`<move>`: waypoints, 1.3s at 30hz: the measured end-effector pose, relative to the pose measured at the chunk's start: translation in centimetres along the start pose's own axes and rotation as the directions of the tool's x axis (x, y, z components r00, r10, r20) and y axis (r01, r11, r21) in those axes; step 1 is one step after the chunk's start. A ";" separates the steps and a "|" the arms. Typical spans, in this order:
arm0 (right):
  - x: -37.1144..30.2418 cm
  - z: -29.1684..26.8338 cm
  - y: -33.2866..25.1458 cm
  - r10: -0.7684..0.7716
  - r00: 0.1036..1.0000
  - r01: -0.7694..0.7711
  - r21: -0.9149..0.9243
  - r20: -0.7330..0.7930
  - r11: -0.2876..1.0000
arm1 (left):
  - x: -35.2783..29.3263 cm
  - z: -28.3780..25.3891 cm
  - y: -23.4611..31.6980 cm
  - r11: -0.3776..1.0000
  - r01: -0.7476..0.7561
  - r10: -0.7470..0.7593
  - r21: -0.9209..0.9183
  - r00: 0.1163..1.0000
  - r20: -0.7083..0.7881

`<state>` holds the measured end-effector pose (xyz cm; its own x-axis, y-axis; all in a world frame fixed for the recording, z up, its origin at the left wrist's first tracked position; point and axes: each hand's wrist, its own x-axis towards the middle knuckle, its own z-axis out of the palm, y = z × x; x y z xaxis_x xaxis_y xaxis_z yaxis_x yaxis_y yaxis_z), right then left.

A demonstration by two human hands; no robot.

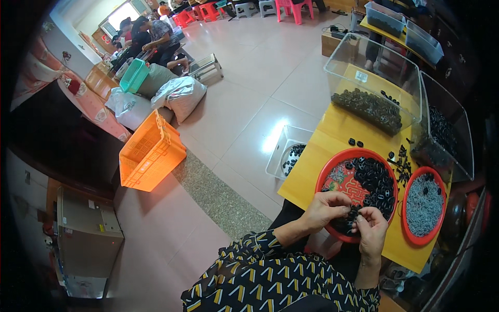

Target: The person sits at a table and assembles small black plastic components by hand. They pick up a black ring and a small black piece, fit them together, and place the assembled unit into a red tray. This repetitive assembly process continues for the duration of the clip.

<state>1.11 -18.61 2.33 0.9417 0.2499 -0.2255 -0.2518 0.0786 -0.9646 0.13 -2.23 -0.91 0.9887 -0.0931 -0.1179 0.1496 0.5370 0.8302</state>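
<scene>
- Two-handed, pinches small black part (354, 212) between closed fingertips of left grip (326, 210) and right grip (372, 231).
- Holds it over near side of large red tray (356, 151) of black pieces (378, 174).
- Has smaller red tray (417, 241) of silvery pieces (423, 208) beside that on yellow surface (328, 134).

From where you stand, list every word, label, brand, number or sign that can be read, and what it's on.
White label on the clear bin: too small to read.
Character-like design on the floor of the large red tray: partly covered by black pieces; not copied out.
Small stickers on the brownish box at lower left: too small to read.
Red-and-white sheet on the far wall: too blurred.
</scene>
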 end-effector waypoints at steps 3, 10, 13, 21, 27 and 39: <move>0.5 -0.2 0.3 -0.015 1.000 0.015 0.013 0.013 1.000 | 0.3 0.5 0.0 0.999 0.036 -0.034 0.027 0.995 -0.089; 0.2 1.2 -1.0 -0.010 0.999 0.013 0.056 -0.047 0.998 | -0.2 0.5 0.2 0.973 -0.023 0.009 -0.229 0.998 -0.063; 0.2 1.2 -1.1 -0.018 0.999 0.019 0.030 -0.035 0.999 | 0.0 0.4 0.0 0.970 -0.015 0.003 -0.244 0.999 -0.051; 0.2 1.8 -0.6 -0.057 0.998 0.056 -0.067 -0.018 0.996 | -0.1 0.3 0.1 0.963 -0.019 0.005 -0.269 0.999 -0.054; 0.2 1.9 -0.3 -0.074 0.997 0.071 -0.115 -0.021 0.991 | -0.2 0.4 0.1 0.972 -0.027 0.009 -0.233 0.997 -0.075; 0.3 1.8 0.6 -0.239 0.969 0.205 -0.333 -0.063 0.920 | -0.6 0.5 -0.4 0.992 -0.042 0.058 0.118 0.989 -0.133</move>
<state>0.84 -16.72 1.94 0.9867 0.1625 0.0031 0.0357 -0.1980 -0.9795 -0.49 -2.84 -0.91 0.9888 0.0504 -0.1408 0.1049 0.4378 0.8929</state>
